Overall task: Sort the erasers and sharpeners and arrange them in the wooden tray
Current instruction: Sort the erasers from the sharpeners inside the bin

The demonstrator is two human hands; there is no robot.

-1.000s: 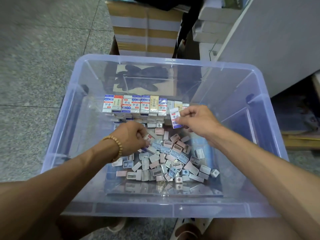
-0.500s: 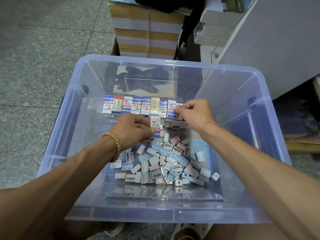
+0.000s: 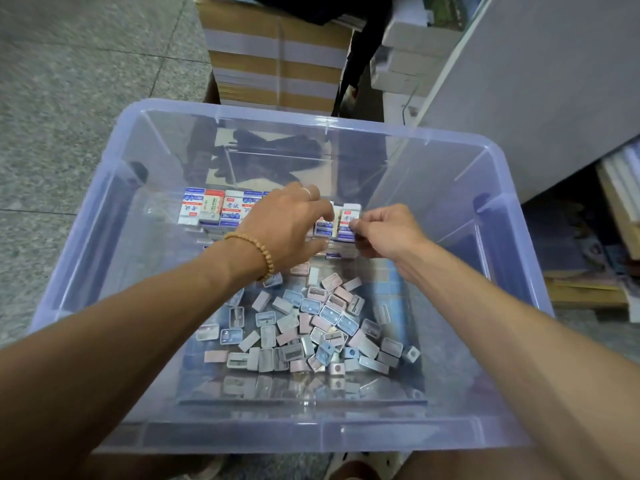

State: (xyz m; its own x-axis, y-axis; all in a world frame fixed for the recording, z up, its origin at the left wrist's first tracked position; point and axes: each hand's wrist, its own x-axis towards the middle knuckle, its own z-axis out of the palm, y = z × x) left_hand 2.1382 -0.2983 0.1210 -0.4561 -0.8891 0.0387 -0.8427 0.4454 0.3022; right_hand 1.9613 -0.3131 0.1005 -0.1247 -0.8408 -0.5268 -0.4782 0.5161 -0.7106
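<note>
A row of boxed erasers (image 3: 211, 209) stands upright along the far side of a clear plastic bin (image 3: 311, 434). My left hand (image 3: 284, 226), with a bead bracelet on its wrist, reaches over the row and holds one eraser (image 3: 323, 227) against the row's right part. My right hand (image 3: 388, 233) pinches the end eraser (image 3: 347, 220) at the row's right end. The middle erasers are hidden under my left hand. A loose pile of small pink, blue and grey sharpeners (image 3: 311, 327) lies on the bin floor nearer to me.
The bin sits on a grey speckled floor (image 3: 69, 98). Stacked cardboard boxes (image 3: 277, 64) stand just behind it. A white panel (image 3: 536, 81) and piled books (image 3: 620, 202) close off the right side. A sandalled foot (image 3: 353, 469) shows under the near rim.
My left hand lifted an eraser from the pile and carried it up to the row's right part. My right hand set its eraser at the row's end and keeps pinching it.
</note>
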